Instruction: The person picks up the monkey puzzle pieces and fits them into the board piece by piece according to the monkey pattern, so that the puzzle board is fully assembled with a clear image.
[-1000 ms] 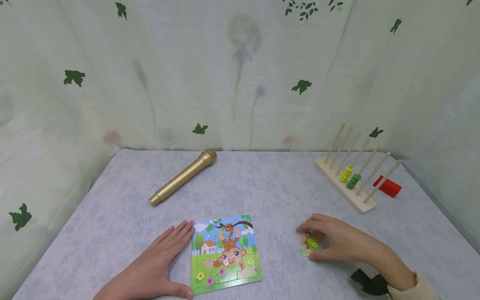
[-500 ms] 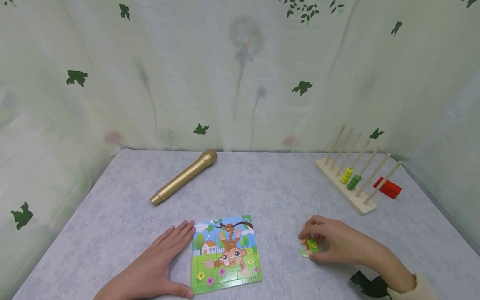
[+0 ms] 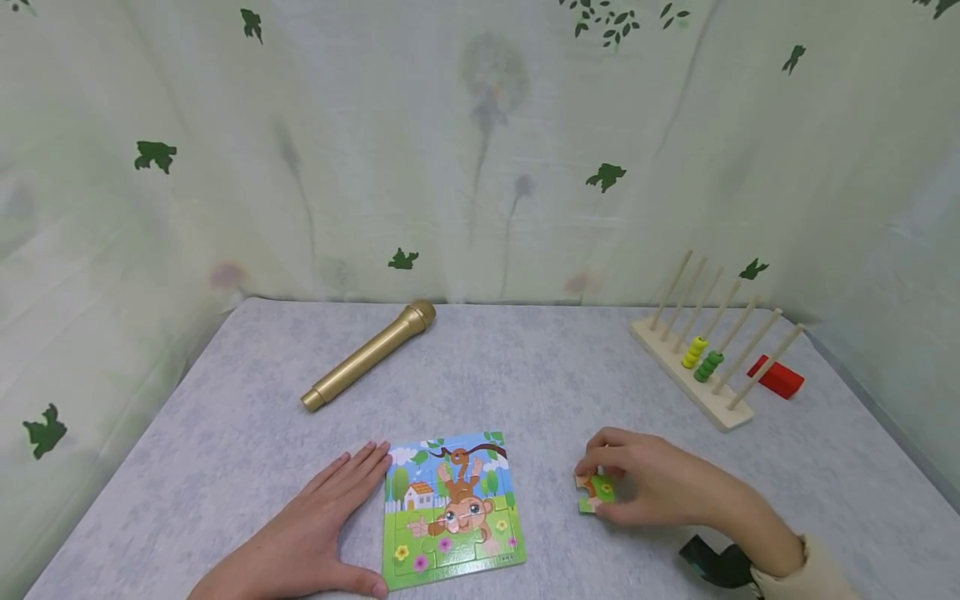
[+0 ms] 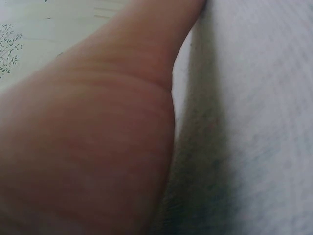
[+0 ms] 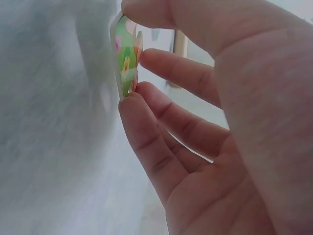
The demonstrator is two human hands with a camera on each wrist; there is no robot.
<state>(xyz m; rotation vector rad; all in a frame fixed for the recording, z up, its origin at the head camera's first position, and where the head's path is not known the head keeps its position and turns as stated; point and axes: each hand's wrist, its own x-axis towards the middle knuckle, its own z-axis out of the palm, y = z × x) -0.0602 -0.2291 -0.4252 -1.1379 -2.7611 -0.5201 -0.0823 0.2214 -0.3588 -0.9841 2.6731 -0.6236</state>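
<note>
A square jigsaw puzzle (image 3: 450, 500) with a monkey picture lies on the grey table. My left hand (image 3: 307, 525) lies along its left side, fingers extended, with fingertips and thumb at the puzzle's edge. To the right of the puzzle, my right hand (image 3: 652, 479) pinches a green and brown puzzle piece (image 3: 597, 493) between thumb and fingers. In the right wrist view the piece (image 5: 126, 61) stands edge-on to the camera, thumb at one end and fingertips at the other. Only skin of the left hand (image 4: 112, 112) and the table surface fill most of the left wrist view.
A gold microphone (image 3: 367, 357) lies at the back left. At the back right stands a wooden peg rack (image 3: 686, 371) with yellow and green beads, a red block (image 3: 776, 377) behind it. A black strap-like object (image 3: 716, 562) is by the right wrist.
My right hand has drawn its fingers onto the puzzle piece and moved left with it, towards the puzzle. The left hand and the puzzle have stayed in place.
</note>
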